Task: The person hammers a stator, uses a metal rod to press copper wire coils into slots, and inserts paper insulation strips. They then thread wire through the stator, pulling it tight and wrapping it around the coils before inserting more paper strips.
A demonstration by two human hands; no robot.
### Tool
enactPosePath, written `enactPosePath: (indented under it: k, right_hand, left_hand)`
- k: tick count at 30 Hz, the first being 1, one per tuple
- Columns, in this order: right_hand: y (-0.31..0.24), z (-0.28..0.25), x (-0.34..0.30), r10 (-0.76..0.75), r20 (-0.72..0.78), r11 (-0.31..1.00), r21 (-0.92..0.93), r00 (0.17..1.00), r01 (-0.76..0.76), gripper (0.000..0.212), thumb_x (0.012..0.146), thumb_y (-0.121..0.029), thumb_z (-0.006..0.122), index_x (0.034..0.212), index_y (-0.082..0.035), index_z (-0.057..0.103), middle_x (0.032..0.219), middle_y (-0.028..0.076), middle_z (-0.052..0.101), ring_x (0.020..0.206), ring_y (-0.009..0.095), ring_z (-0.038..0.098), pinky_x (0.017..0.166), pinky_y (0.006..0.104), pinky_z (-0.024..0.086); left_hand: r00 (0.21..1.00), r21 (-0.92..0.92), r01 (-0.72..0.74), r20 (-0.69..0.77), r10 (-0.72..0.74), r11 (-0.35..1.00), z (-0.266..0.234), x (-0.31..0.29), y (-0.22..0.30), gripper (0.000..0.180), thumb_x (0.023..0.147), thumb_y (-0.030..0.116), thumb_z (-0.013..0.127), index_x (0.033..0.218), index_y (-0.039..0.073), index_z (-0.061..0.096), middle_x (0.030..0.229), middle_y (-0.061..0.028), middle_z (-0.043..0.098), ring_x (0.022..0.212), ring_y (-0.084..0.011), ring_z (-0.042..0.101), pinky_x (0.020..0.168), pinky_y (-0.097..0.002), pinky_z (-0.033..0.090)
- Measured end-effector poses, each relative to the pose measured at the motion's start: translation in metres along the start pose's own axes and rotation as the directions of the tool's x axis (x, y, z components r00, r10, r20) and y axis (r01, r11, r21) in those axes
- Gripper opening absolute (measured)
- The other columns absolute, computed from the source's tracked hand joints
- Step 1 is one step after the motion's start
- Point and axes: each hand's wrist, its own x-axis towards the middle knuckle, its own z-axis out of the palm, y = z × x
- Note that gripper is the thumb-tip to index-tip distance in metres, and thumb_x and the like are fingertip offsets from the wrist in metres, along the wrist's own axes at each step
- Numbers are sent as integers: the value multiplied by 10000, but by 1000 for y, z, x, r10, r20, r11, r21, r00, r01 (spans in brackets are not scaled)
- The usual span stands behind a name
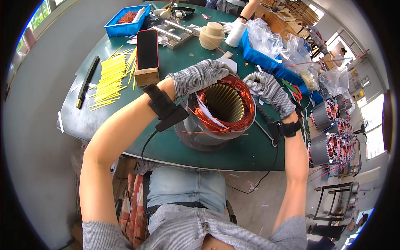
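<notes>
A motor stator stands on the green table in front of me, its grey shell topped by a ring of red copper winding. Yellowish slot liners line its bore, and a white strip crosses the coil on the near left. My left hand, in a grey knit glove, bends over the far left of the winding with its fingers closed against it. On the right side, my gloved right hand has its fingers pinched beside the coil. Whatever lies between those fingertips is too small to make out.
Yellow strips, a dark bar and a phone on a wooden block lie to the left. Behind are a blue bin, tape rolls and a thread cone. Red-handled scissors and more stators sit right.
</notes>
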Motion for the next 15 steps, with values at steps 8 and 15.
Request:
enactPosePath:
  k: [8, 15]
  right_hand:
    - [-12, 7, 7, -307, -27, 932, -209, 951, 295, 209, 926, -154, 564, 1042, -13, 665, 977, 145, 671, 900, 277, 633, 817, 336, 485]
    - [-18, 33, -3, -45, -242, 996, -87, 969, 25, 205, 948, -185, 562, 982, -2, 651, 875, 116, 669, 802, 216, 633, 768, 308, 493]
  left_hand:
    - [998, -185, -61, 11, 64, 981, 1, 0, -13, 291, 1016, 205, 463, 1197, 31, 610, 1135, -79, 642, 1009, -132, 587, 940, -277, 454]
    - [979, -87, 205, 16, -204, 975, 11, 2, -13, 288, 894, 59, 482, 1167, 20, 563, 1145, -163, 618, 1057, -307, 621, 925, -346, 495]
